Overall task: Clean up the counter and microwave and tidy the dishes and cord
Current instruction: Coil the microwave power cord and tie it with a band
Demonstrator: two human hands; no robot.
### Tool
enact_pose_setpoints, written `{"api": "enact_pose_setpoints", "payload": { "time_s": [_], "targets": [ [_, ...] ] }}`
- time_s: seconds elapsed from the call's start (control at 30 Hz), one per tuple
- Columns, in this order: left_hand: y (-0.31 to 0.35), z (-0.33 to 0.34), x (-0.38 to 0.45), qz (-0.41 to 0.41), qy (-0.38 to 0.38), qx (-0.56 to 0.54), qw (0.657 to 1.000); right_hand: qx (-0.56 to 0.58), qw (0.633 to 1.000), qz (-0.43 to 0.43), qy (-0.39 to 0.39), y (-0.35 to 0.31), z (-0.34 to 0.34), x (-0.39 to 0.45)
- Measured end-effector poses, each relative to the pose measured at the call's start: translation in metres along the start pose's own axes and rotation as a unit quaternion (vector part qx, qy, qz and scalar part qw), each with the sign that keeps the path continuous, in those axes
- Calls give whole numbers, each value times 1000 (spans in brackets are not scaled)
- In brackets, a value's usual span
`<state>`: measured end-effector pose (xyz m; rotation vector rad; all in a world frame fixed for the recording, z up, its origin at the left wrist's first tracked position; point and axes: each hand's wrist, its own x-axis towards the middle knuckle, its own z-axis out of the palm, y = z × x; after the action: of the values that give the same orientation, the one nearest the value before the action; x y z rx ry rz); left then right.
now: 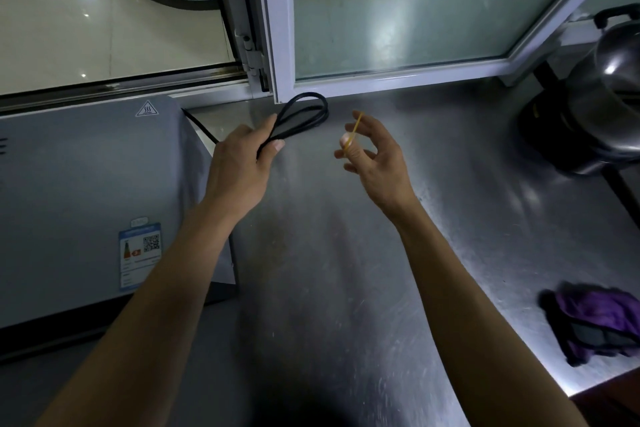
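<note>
A black power cord (306, 108) is folded into loops above the steel counter (346, 270), near the window frame. My left hand (242, 163) grips the loops at their near end, thumb on top. One strand runs from the bundle back behind the grey microwave (86, 191) at the left. My right hand (375, 152) hovers just right of the cord, with a yellow rubber band (354, 130) stretched over its thumb and fingers. The two hands are apart.
A purple and black cloth (595, 322) lies crumpled at the counter's right edge. A shiny steel pot (602, 87) sits on a black burner at the far right. A glass window with a white frame (280, 45) stands behind the counter.
</note>
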<state>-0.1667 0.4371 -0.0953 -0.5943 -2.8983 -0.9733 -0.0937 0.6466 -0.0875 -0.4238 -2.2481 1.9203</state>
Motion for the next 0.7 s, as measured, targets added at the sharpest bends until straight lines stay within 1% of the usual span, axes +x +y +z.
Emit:
{"api": "enact_pose_setpoints", "payload": {
  "time_s": [0.13, 0.23, 0.33, 0.43, 0.57, 0.7],
  "targets": [
    [3, -1, 1, 19, 12, 24, 999, -28, 999, 14, -34, -12, 4, 22],
    [5, -2, 1, 40, 28, 13, 999, -47, 996, 22, -78, -19, 10, 36],
    [3, -2, 2, 51, 41, -5, 998, -37, 993, 33, -103, -22, 15, 44],
    [1, -2, 3, 59, 53, -31, 996, 8, 992, 48, -116, -20, 16, 46],
    [2, -3, 5, 75, 56, -68, 993, 97, 982, 86, -138, -20, 17, 45],
    [3, -5, 5, 82, 43, -82, 992, 138, 973, 106, -152, -19, 21, 45]
  ]
}}
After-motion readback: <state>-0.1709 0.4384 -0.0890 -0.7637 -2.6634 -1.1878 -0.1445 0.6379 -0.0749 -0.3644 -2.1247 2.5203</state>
